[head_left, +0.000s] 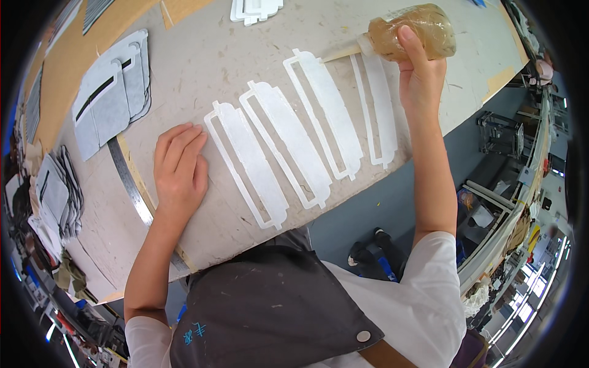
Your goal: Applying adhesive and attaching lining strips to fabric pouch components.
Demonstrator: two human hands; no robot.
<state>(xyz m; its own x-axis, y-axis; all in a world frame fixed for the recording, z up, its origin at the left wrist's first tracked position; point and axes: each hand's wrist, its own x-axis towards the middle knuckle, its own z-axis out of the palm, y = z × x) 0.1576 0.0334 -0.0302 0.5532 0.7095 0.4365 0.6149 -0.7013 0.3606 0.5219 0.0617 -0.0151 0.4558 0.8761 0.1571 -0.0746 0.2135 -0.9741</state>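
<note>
My right hand grips a clear plastic bottle of amber liquid, tilted on its side. Its pale narrow nozzle points left, its tip at the upper end of a white cut-out piece. Several such pieces lie in a slanted row on the table, each with a long slot: one at the left, a second beside it, and one at the right partly under the bottle. My left hand rests on the table beside the leftmost piece, fingers loosely bent, holding nothing.
Grey-white slotted panels lie stacked at the far left, with another pile nearer. A metal strip runs along the table left of my forearm. More white pieces lie at the far edge. Racks stand at the right.
</note>
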